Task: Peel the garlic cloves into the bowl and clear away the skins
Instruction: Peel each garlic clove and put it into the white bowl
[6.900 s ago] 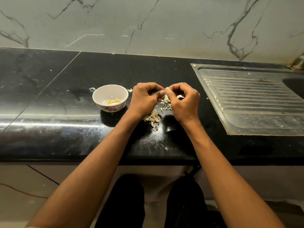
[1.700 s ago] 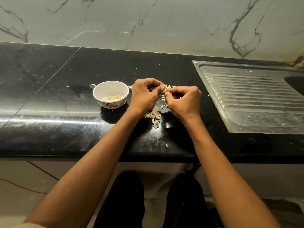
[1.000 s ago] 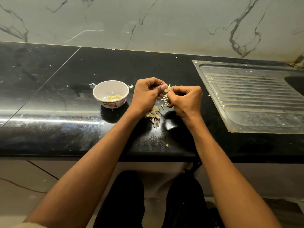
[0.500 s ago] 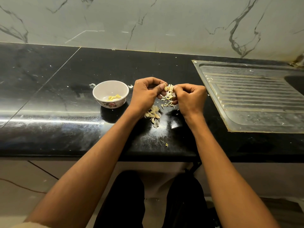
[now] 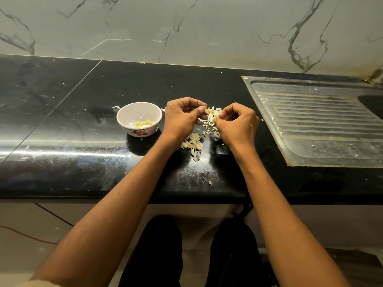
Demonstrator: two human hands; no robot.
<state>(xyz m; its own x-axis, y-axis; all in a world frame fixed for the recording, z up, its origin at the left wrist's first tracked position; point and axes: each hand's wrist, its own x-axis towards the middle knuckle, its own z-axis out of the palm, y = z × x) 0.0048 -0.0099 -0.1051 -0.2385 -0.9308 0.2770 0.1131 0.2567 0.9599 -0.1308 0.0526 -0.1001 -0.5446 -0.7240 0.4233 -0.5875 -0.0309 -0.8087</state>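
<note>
Over the glossy black stone table [image 5: 62, 125], our left hand [image 5: 182, 119] pinches a small pale garlic clove [image 5: 206, 111] between curled fingers. Our right hand [image 5: 238, 125] is curled too; whether it grips anything we cannot tell. Papery skins [image 5: 210, 123] lie between them; the white floral bowl [image 5: 139, 119] sits just left.

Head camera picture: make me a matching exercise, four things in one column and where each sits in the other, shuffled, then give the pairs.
1. small white floral bowl
2. ribbed steel drainboard
3. heap of unpeeled garlic cloves
4. yellow peeled garlic cloves

A. inside the bowl
B. on the black counter beside the left wrist
C. far right
D. left of the left hand

Pairs: 1-D, 2-C, 3-B, 4-A
</note>
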